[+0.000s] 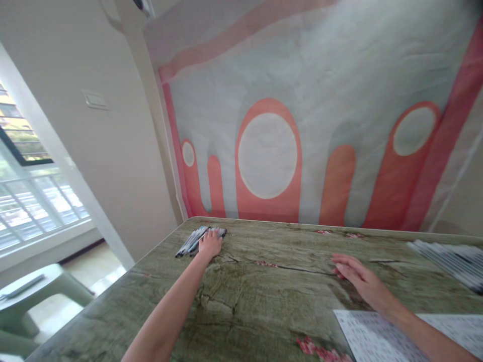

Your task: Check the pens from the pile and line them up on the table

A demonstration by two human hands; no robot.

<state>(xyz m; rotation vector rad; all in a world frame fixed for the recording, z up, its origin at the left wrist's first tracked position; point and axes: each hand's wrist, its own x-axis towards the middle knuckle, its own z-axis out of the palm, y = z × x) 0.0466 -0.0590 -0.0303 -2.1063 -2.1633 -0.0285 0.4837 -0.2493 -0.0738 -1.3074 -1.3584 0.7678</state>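
Observation:
At the far left of the table, my left hand (210, 244) rests on a bunch of pens (191, 241), its fingers spread over their right part. Whether a pen is held under the palm is hidden. My right hand (354, 276) hovers over the table's right half, fingers stretched out and close together, with nothing in it. Beneath my right forearm lies a white printed sheet (372, 332). Farther right, a larger bunch of pens (453, 261) lies side by side near the table's back edge.
The wood-patterned table (264, 301) meets a wall with a red and grey backdrop (317, 75). A pale green stool (49, 281) with a flat grey object (22, 286) on it stands on the floor at the left, near a window (37, 191).

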